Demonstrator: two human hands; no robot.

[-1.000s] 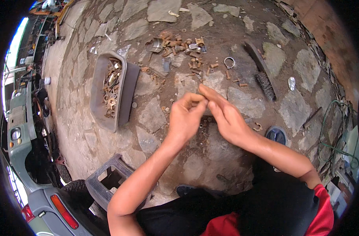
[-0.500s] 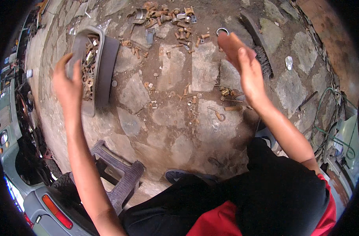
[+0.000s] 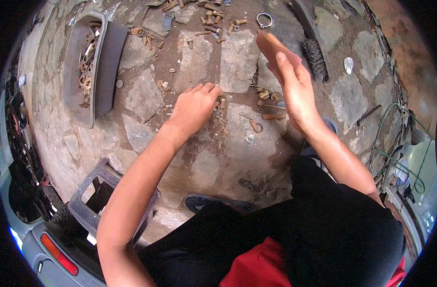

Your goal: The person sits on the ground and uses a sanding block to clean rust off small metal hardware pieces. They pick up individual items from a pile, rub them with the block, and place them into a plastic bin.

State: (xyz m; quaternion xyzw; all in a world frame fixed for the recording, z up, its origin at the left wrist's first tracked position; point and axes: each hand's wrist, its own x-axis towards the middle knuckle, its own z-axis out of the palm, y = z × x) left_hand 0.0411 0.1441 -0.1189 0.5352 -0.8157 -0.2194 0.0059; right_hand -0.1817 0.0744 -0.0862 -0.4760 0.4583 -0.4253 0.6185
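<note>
- A grey bin stands toward the left edge of the stone paving, rusty metal parts heaped inside its rim.
- A grey stool is near the paving's lower left corner, partly behind the left forearm.
- The left hand, back upward, bends its fingers over small hardware around mid-paving; whether they pinch anything, I cannot tell.
- Brassy fittings lie between the hands, nearer the right.
- The right hand grasps a brown sheet, thumb laid along it.
- A black brush rests beyond it, toward the paving's right edge.
</note>
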